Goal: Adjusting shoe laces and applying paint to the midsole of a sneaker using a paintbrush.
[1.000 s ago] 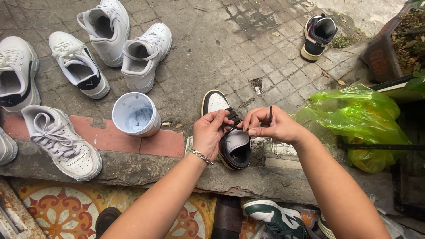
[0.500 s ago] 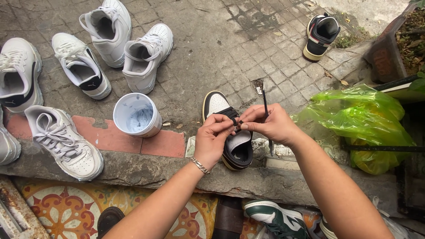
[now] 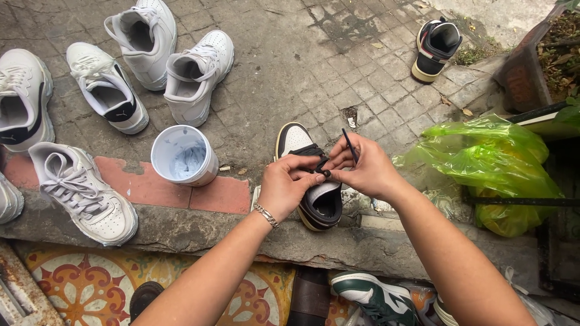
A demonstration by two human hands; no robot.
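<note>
A black and white sneaker (image 3: 314, 196) stands on the stone kerb, toe pointing away from me. My left hand (image 3: 287, 187), with a bracelet at the wrist, pinches the sneaker's upper near the eyelets. My right hand (image 3: 362, 169) holds the end of a black shoelace (image 3: 349, 145), whose tip sticks up between the fingers. Both hands meet over the shoe's tongue.
A white plastic cup (image 3: 184, 156) stands on a red tile left of the shoe. Several white sneakers (image 3: 196, 75) lie on the paving at the left and back. Another black and white sneaker (image 3: 436, 48) sits far right. A green plastic bag (image 3: 483, 163) lies at the right. A green sneaker (image 3: 371, 299) lies below the kerb.
The lace end that stuck up high from my right hand is now drawn lower and shorter. Both hands have closed in together over the shoe's eyelets.
</note>
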